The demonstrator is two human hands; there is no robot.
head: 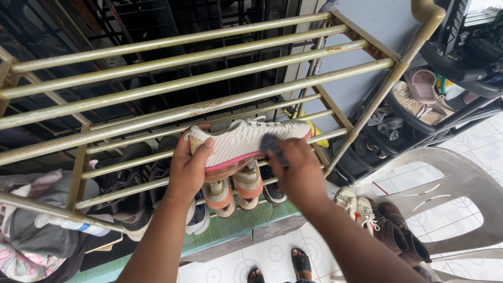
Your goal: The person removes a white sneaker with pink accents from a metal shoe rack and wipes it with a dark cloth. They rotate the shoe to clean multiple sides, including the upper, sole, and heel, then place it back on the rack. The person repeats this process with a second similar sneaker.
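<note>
While the left hand (189, 166) clamps the heel of a white sneaker (246, 140) above the metal shoe rack (209, 78), the right hand (293, 170) presses a dark cloth (271, 142) to its side; other pairs (233, 191) wait below, seemingly untouched.

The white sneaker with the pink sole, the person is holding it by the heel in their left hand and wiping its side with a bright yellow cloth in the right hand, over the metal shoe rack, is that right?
Not quite: the head view shows the cloth is dark grey-blue, not bright yellow. The rest stands: the left hand grips the heel of the white sneaker with its pink sole, and the right hand presses the cloth to its side, over the metal shoe rack.
</note>
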